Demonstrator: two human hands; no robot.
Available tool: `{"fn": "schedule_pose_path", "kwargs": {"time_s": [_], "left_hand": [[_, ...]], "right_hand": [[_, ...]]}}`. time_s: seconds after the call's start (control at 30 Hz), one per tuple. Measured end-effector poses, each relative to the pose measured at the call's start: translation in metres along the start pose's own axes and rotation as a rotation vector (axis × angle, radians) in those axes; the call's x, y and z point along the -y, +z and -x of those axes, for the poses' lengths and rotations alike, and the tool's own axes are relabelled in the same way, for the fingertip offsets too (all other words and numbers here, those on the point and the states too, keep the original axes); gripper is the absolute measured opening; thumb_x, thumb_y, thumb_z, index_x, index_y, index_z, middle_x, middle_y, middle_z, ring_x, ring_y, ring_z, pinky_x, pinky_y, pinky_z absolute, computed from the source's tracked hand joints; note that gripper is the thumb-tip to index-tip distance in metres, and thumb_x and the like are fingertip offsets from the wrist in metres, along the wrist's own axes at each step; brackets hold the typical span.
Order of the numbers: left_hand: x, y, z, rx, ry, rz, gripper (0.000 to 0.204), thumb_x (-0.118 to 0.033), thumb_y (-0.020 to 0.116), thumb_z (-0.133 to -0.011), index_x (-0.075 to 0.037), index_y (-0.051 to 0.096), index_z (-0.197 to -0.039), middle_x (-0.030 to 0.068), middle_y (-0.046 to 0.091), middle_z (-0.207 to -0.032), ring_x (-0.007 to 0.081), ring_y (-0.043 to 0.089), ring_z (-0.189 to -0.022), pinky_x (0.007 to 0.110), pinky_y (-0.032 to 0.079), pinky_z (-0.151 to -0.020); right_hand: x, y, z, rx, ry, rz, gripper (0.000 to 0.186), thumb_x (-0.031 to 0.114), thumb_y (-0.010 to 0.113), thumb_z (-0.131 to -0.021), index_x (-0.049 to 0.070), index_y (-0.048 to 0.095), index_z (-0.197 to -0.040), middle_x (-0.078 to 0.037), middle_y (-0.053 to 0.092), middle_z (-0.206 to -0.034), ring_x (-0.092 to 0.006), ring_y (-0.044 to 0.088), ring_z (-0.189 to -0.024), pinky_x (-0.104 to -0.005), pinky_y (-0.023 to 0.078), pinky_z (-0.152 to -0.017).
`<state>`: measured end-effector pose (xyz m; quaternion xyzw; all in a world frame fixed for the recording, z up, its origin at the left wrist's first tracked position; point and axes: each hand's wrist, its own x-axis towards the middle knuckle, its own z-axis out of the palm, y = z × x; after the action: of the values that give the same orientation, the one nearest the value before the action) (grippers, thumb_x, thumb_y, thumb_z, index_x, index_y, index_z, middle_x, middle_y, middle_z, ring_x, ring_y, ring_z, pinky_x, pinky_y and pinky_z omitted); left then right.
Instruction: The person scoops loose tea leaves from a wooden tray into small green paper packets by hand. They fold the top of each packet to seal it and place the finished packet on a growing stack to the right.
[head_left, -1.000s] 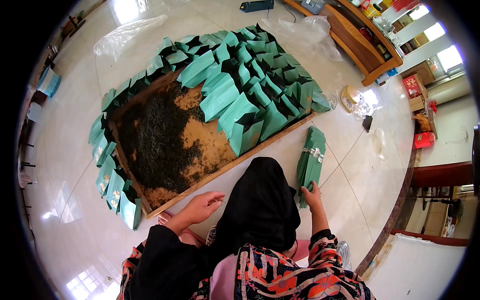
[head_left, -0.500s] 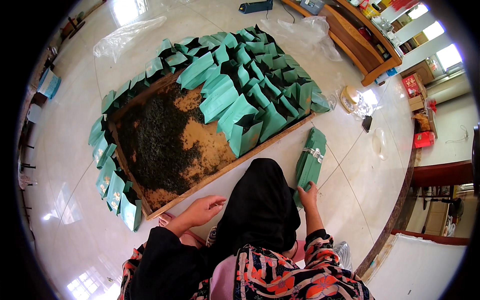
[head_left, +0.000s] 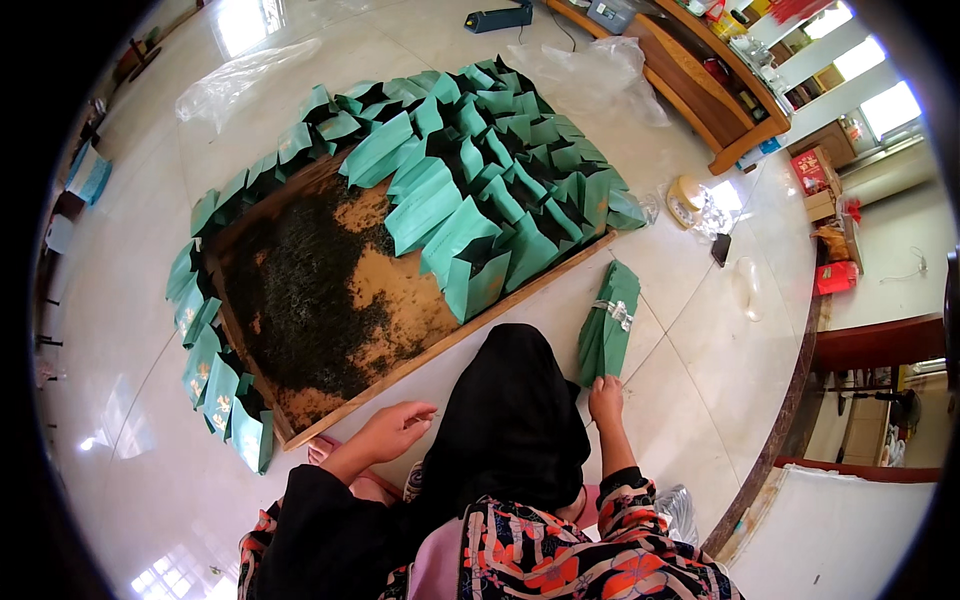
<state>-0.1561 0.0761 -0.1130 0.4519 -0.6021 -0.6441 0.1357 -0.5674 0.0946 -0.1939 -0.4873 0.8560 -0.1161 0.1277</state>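
My right hand [head_left: 605, 401] has its fingers curled in at the near end of a bundle of flat green bags [head_left: 604, 350]. A silvery band wraps the bundle, which lies on the floor to the right of my knee. My left hand [head_left: 398, 429] hovers beside the near edge of a wooden tray [head_left: 375, 386], fingers loosely extended and nothing in them. Dark, loose dried leaves, like tea [head_left: 300, 280], cover the tray's left part. Many upright green bags [head_left: 470, 265] with open tops crowd its right part, packed in slanting rows.
More green bags [head_left: 222, 390] line the tray's left side. Clear plastic sheets [head_left: 245, 82] lie on the far floor. At the right are a round yellowish container [head_left: 686, 195], a phone [head_left: 721, 249] and a wooden cabinet [head_left: 700, 105].
The bundle's near end has swung slightly, and my right hand has closed up at that end, its fingers more curled. My left hand stays nearly where it was.
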Motion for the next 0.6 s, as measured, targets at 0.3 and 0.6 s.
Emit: {"fn": "schedule_pose_path", "kwargs": {"time_s": [0.3,0.6], "left_hand": [[0.007,0.008,-0.003,0.02,-0.023,0.119,0.034,-0.013,0.055,-0.086,-0.002,0.052,-0.118,0.0089,0.059,-0.107,0.0157,0.055,-0.099,0.029,0.044,-0.087],[0.01,0.005,-0.003,0.006,0.059,0.017,0.035,-0.016,0.057,-0.085,-0.004,0.053,-0.117,0.0114,0.06,-0.103,0.0188,0.06,-0.091,0.03,0.048,-0.079]], "right_hand": [[-0.006,-0.045,0.012,0.015,0.005,0.056,0.025,0.026,0.062,-0.076,0.001,0.062,-0.075,-0.02,0.06,-0.088,-0.0372,0.057,-0.086,-0.045,0.045,-0.076],[-0.025,-0.039,0.021,0.127,-0.078,0.064,0.043,0.037,0.064,-0.078,-0.003,0.055,-0.068,-0.022,0.057,-0.071,-0.0369,0.057,-0.075,-0.0432,0.042,-0.065]]}}
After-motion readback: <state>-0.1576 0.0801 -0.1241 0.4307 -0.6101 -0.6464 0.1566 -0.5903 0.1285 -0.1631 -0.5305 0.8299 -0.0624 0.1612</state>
